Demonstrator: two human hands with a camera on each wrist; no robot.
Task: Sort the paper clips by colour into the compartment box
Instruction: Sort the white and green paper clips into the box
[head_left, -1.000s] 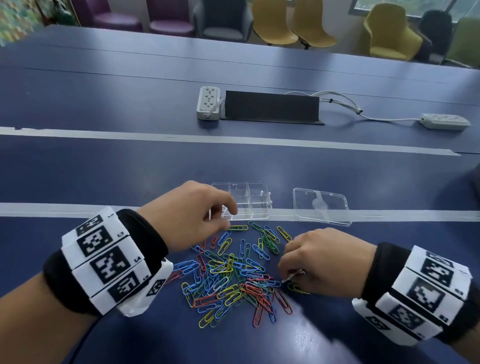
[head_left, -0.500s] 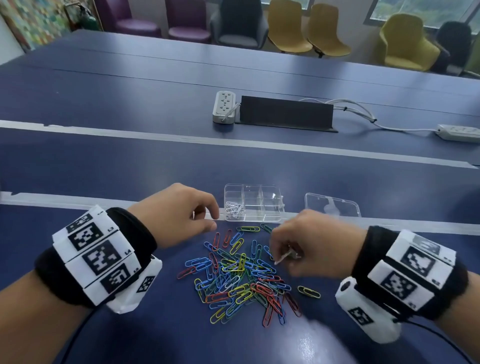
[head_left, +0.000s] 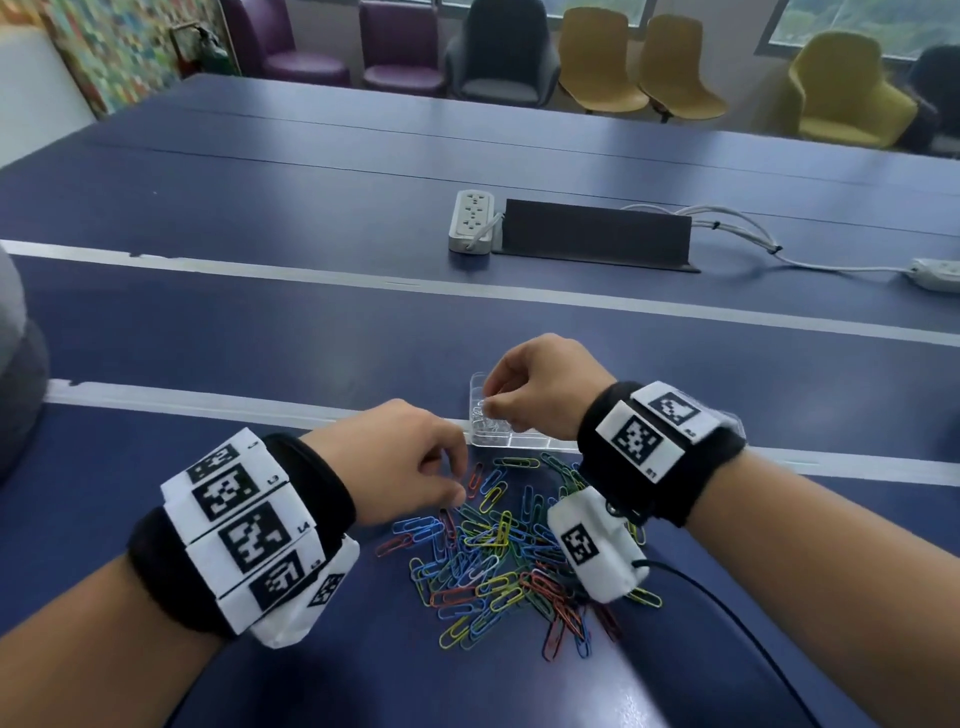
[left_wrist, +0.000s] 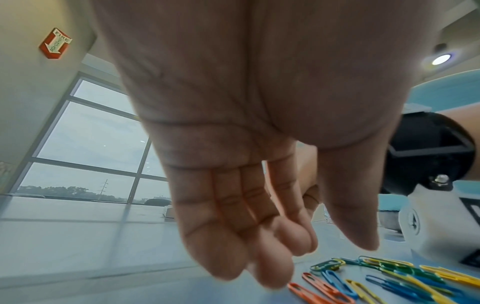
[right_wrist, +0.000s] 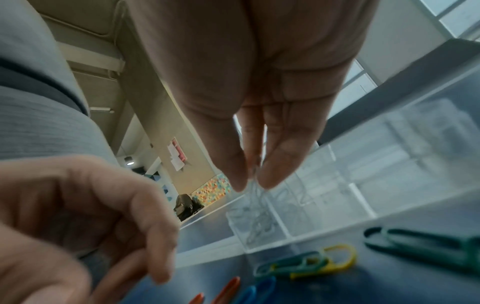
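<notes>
A heap of coloured paper clips (head_left: 498, 551) lies on the blue table in front of the clear compartment box (head_left: 535, 442). My right hand (head_left: 488, 408) hovers over the box's left end. In the right wrist view its thumb and forefinger pinch a white clip (right_wrist: 254, 174) above the compartment of white clips (right_wrist: 259, 226). My left hand (head_left: 457, 478) hangs over the heap's upper left edge. Its fingers (left_wrist: 272, 253) are loosely curled and hold nothing, just above orange, blue and yellow clips (left_wrist: 337, 283).
A white tape line (head_left: 208, 400) runs across the table under the box. Farther back lie a white power strip (head_left: 470, 221), a black cable flap (head_left: 597, 234) and a second strip (head_left: 935, 273) with cords. Chairs (head_left: 602, 57) line the far side.
My right hand lifted a white clip from the heap and carried it forward and left over the box. My left hand drew back from the box to the heap's edge.
</notes>
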